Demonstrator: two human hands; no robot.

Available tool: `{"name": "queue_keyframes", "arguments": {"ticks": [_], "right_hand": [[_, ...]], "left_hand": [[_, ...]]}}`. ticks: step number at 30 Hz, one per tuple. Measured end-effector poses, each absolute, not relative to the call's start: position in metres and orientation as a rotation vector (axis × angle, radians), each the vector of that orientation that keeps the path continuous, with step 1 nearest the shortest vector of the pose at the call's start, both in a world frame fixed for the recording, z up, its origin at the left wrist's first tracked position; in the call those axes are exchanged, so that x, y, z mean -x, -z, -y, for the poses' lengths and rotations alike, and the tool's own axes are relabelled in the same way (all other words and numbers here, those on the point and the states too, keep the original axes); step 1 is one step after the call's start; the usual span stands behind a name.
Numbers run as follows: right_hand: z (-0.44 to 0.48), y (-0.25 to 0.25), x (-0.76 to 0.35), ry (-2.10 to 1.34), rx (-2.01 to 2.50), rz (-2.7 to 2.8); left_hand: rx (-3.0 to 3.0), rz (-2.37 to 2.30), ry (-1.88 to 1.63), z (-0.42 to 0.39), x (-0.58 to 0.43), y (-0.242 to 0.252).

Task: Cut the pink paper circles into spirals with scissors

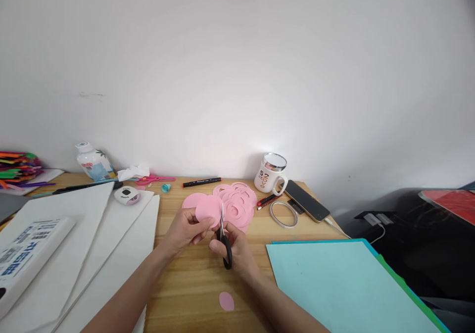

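Note:
My left hand [189, 229] pinches a round pink paper disc [208, 209] between thumb and fingers. Black-handled scissors [225, 246] are in my right hand [237, 249], with their blades pointing up at the disc's right edge. Whether the blades are cutting through the paper I cannot tell. Behind the hands lies a pile of pink paper circles and rings [237, 202]. A small leaf-shaped pink paper piece [226, 301] rests on the wooden table [185, 293] nearer to me.
White sheets [122, 244] cover the left side, with a correction tape [127, 195] on them. A marker [202, 182], white mug [270, 174], bangle [283, 214] and phone [306, 200] stand or lie behind. Light blue paper [341, 283] lies at right; a bottle [95, 162] is at back left.

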State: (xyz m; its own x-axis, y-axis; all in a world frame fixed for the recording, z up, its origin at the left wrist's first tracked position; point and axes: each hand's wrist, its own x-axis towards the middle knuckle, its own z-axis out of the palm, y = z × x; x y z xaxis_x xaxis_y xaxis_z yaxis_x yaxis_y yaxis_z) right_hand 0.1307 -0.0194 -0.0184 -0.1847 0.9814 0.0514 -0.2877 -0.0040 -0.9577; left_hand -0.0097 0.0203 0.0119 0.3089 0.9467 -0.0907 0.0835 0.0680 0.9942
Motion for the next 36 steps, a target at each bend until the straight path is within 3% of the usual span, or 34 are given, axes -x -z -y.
{"name": "queue_keyframes", "arguments": {"ticks": [36], "right_hand": [[0.019, 0.028, -0.128, -1.483, 0.893, 1.106]], "left_hand": [[-1.209, -0.989, -0.938, -0.02, 0.01, -0.015]]}}
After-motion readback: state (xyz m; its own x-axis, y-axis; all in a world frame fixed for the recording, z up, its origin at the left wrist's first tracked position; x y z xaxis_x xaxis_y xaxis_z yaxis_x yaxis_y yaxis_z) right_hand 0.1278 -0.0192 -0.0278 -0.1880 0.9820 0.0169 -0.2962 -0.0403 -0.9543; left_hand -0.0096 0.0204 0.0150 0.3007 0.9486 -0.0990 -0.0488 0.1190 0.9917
